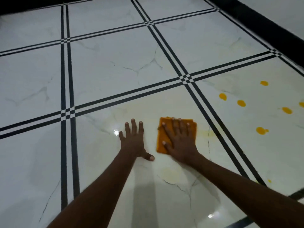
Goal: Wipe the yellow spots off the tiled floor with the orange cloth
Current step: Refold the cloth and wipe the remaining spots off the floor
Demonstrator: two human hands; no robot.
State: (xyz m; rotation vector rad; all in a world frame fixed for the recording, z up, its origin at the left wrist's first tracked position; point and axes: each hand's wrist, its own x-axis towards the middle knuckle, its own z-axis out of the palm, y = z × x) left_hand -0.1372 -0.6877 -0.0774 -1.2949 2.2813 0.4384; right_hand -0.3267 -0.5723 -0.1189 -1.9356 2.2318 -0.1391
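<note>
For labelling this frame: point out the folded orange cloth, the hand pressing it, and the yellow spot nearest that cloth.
Folded orange cloth (161,139): head view, bare left part beside the fingers.
Right hand (180,140): head view, back of the hand.
Nearest yellow spot (261,130): head view, middle of the blob.

A black skirting band (263,30) runs along the wall from twelve o'clock down to three o'clock, with pale wall (287,12) above it. Another dark band (24,5) crosses the eleven o'clock edge. Two bright light glints (116,132) show near centre and at five o'clock.
</note>
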